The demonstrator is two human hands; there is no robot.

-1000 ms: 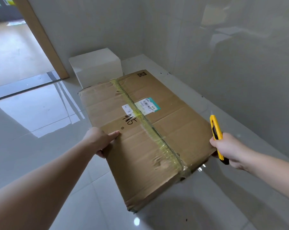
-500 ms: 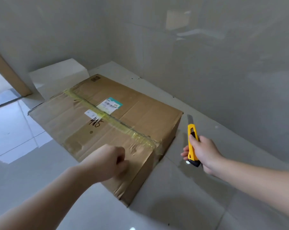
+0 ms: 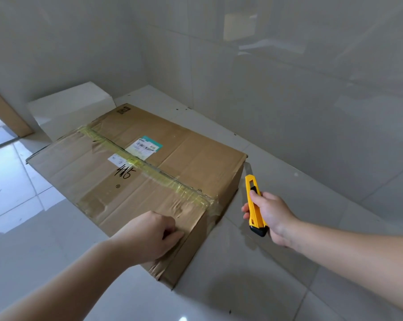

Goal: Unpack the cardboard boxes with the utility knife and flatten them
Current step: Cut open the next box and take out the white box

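Box (image 3: 172,172) taped | left hand (image 3: 149,235) curled, grip unclear | right hand (image 3: 271,213) grips knife (image 3: 253,202)
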